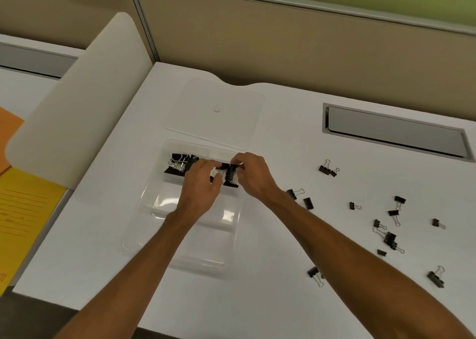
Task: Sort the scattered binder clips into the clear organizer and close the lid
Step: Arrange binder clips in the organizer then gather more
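A clear plastic organizer (144,230) lies on the white desk, its lid (219,111) folded open flat behind it. Several large black binder clips (177,163) sit in its far left compartment. Both hands meet over the far row of compartments. My left hand (202,181) and my right hand (253,173) together pinch a black binder clip (230,172) between their fingertips, just above the organizer. Several smaller black binder clips (389,238) lie scattered on the desk to the right.
A grey cable-tray slot (394,132) is set into the desk at the back right. A cream divider panel (77,101) stands to the left, with yellow and orange papers (23,209) beyond it. A tan partition wall runs behind the desk.
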The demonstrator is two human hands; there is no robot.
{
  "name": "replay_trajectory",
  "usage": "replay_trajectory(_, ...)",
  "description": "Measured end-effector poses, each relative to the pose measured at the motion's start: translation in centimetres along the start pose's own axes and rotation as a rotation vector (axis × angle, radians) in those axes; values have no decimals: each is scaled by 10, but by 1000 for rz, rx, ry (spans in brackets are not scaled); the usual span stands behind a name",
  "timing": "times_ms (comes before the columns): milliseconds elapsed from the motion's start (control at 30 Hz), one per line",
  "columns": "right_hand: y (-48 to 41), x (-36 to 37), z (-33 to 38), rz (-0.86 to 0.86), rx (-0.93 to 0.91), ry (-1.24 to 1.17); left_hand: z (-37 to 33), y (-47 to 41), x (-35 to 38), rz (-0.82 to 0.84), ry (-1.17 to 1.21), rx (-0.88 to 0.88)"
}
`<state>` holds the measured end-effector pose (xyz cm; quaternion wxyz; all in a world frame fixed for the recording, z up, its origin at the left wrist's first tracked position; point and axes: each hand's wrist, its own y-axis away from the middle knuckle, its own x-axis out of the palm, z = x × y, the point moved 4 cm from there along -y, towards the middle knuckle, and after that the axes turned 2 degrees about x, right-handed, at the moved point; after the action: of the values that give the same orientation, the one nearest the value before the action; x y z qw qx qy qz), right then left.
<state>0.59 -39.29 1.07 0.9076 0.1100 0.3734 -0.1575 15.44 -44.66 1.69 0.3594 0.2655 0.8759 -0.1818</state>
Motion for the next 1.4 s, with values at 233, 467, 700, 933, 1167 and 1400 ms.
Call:
replay_trajectory(233,68,-29,-52,-243,105,-82,-35,9,26,46,73,89)
replay_trajectory(467,132,-61,-131,-319,304,40,-72,28,65,139,160,158)
replay_trajectory(700,135,-72,-176,-107,332,147,-88,52,89,174,148,117)
replay_trajectory(933,114,-70,-181,-8,228,236,-91,62,99,197,89,61)
replay_trajectory(1167,121,-72,-186,-2,182,180,-94,52,112,233,-30,88)
replay_trajectory(1400,161,-92,-181,-224,458,-418,-101,30,148,337,-57,6)
